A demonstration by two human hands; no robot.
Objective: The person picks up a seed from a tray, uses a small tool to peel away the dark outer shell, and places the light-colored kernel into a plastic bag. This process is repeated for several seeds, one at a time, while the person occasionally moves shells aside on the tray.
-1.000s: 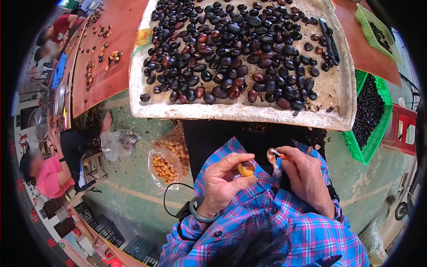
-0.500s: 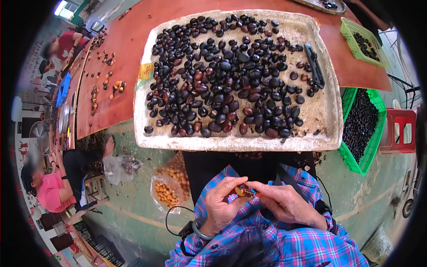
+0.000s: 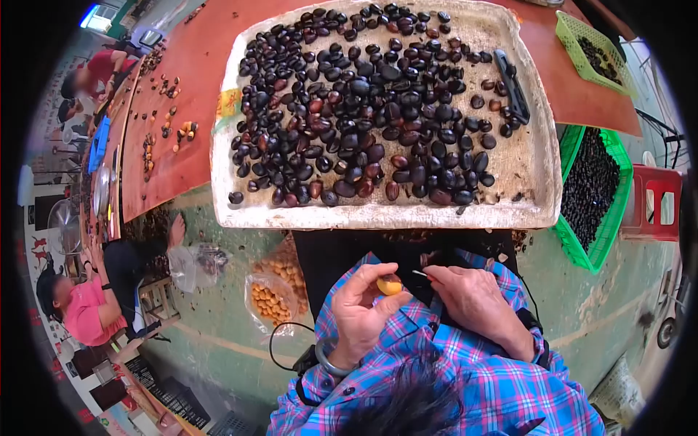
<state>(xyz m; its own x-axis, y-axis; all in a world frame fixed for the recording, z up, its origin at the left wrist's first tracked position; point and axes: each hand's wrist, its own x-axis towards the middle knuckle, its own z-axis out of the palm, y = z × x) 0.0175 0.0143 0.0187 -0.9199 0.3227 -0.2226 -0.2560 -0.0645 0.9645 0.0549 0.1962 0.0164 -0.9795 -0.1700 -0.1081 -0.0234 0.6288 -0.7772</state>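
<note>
Between the thumb and fingers of my left hand (image 3: 362,311) is a nut (image 3: 390,284), yellow with a dark brown patch on top. My right hand (image 3: 474,301) grips a small knife (image 3: 420,274), its short metal tip pointing left; most of its handle is hidden by my fingers. The two hands are apart above my lap. In front of them a whitish tray (image 3: 385,216) holds many dark, glossy nuts (image 3: 360,131). A black tool (image 3: 512,87) lies at the tray's right side.
A green basket (image 3: 624,171) of dark nuts and a red stool (image 3: 654,202) are at right. A yellow-green basket (image 3: 563,43) sits on the red table (image 3: 163,178). Plastic bags (image 3: 291,299) with yellow kernels lie on the floor. A person in pink (image 3: 87,312) sits at left.
My hands have moved apart. The right hand has drawn the knife away from the nut, and more of the nut's yellow side shows. The tray appears slightly higher in view.
</note>
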